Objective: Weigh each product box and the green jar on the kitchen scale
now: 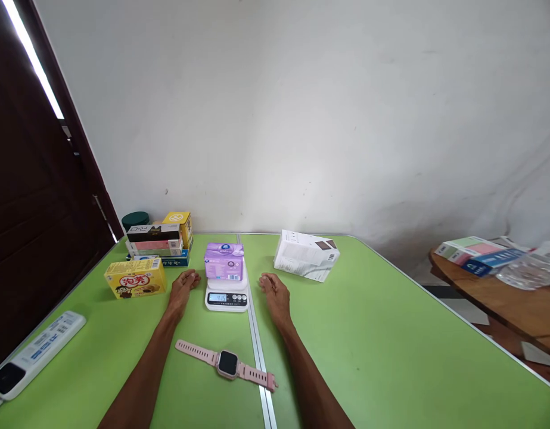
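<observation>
1. A purple, plastic-wrapped soft pack [224, 261] sits on a white digital scale [227, 300] with a lit display, just left of the frame's centre and below its middle. The pack lies between the two hands, touching neither.
2. The left hand [183, 288], left of the scale, is loosely curled and grips nothing; its forearm slants up from the lower-left edge.
3. The right hand [276, 293], right of the scale, is relaxed with fingers bent inward, also empty; its forearm rises from the bottom edge, right of centre.
4. A pale pink wristwatch with a square dark face [227, 363] lies between the forearms on the light green worktop [368, 339], low in the frame.
5. A yellow cardboard box with red lettering [135, 279] stands near the left hand; behind it, a stack of flat cardboard boxes [155, 245] rises at centre left.
6. A white rectangular carton [305, 256] leans at a tilt, beyond the right hand, right of centre. Contents of the boxes and carton are hidden.
</observation>
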The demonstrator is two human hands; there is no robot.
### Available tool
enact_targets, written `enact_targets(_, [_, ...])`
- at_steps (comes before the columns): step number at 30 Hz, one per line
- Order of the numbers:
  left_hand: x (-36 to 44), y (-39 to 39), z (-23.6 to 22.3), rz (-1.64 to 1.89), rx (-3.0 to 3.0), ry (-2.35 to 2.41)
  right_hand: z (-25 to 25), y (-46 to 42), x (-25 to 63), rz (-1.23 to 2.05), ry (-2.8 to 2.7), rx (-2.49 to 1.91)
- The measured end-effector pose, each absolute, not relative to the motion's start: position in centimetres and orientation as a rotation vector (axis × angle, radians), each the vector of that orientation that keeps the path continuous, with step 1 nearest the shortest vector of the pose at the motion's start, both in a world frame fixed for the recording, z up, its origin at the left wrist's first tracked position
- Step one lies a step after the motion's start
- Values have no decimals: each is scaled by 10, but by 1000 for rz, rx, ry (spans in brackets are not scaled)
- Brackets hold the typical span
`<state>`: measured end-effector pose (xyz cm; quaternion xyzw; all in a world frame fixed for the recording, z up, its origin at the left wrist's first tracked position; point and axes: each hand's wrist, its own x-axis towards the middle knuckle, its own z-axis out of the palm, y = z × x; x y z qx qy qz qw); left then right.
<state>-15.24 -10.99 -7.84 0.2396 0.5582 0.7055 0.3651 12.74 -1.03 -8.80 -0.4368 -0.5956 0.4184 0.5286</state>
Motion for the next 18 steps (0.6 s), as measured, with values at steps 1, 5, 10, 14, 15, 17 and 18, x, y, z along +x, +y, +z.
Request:
enact_targets(1, [-152,-110,-78,1813,611,1440,-88,-11,128,999,-1430,-1046])
enact_targets(5, [-152,-111,-77,1818,597,1431,-87,-10,128,1009,-1436,-1049])
enact_targets(10, [-153,-111,-77,1808,624,1458,-88,-7,126,1022,-1449,-1049])
enact_targets(14, [-153,-111,-79,1803,642,1469,-86,-8,126,1009,-1460,-1075])
enact_targets(15, [-152,-111,-79,1803,649,1472,-85,-9,126,1006,-1462,-1077])
enact_targets(17, [-150,-112,-79,1799,678,1491,-83,-10,126,998,-1469,-1071])
enact_targets(18, [-150,-112,-78,1795,697,1504,-82,-10,126,994,-1473,-1070])
